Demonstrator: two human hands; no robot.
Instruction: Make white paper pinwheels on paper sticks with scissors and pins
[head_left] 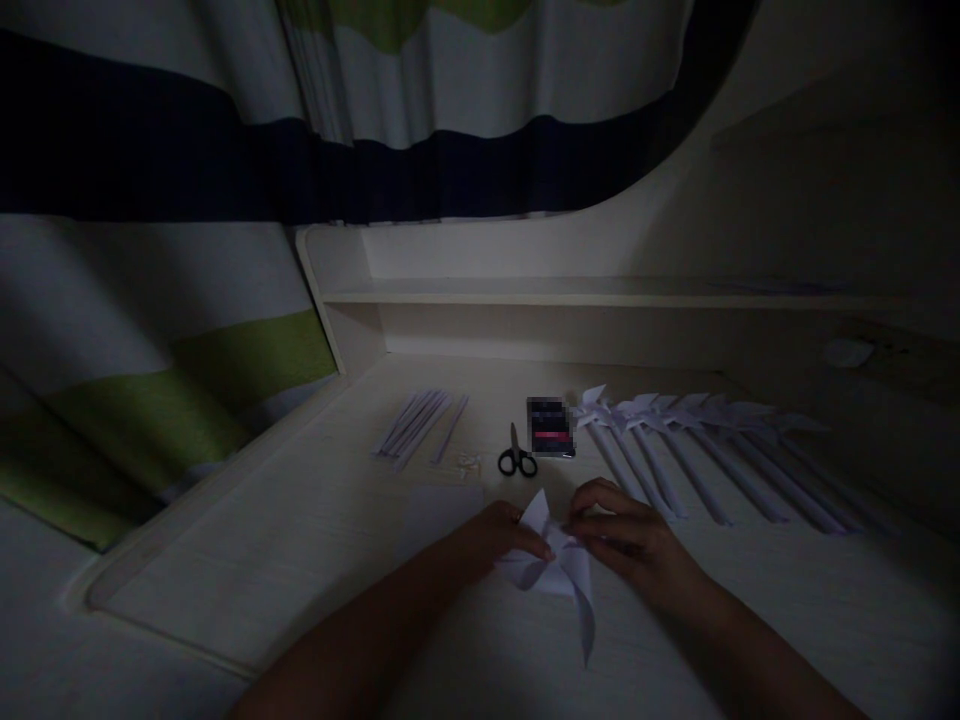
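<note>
Both hands meet over a white folded paper pinwheel [559, 575] lying on the pale desk [300, 560] in dim light. My left hand [499, 535] pinches its left side near the centre. My right hand [626, 530] holds the centre from the right with bent fingers. One pointed blade sticks up between the hands and another trails down toward me.
Black-handled scissors [516, 455] lie just beyond the hands, next to a small dark box [551, 428]. Several finished paper pinwheels on sticks [697, 445] lie in a row at right. Rolled paper sticks [420, 425] lie at left. A striped curtain [187, 200] hangs behind.
</note>
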